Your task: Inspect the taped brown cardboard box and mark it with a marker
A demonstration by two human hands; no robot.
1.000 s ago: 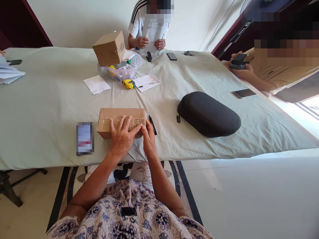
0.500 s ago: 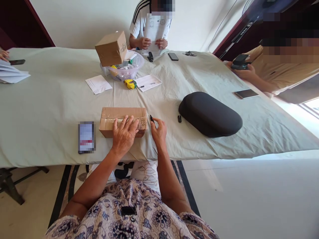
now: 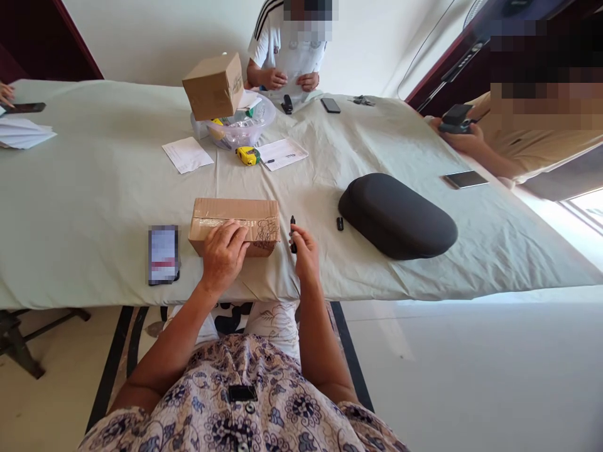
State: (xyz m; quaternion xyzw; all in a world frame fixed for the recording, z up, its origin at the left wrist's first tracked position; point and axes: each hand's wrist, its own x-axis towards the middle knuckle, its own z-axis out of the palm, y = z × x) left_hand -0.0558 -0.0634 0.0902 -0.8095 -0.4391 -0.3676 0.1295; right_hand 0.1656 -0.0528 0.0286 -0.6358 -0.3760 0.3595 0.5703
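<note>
A flat taped cardboard box [image 3: 235, 216] with a drawing on its right end lies near the table's front edge. My left hand [image 3: 223, 254] rests on the box's near side with its fingers curled over the top. Just right of the box, my right hand [image 3: 304, 248] is closed on a black marker pen [image 3: 293, 225], which stands nearly upright. The pen's small black cap [image 3: 340, 223] lies on the cloth a little further right. A phone [image 3: 162, 254] lies left of the box.
A large black padded case [image 3: 398, 215] lies right of the cap. Further back are a clear bowl [image 3: 242, 129] with a second cardboard box [image 3: 214, 85] on it, a yellow tape measure [image 3: 247, 156] and paper slips. Other people sit at the far end and at the right, holding papers and a device.
My right hand left the box, reached right and picked up the black pen. My left hand's fingers went from spread flat on the box to curled over it.
</note>
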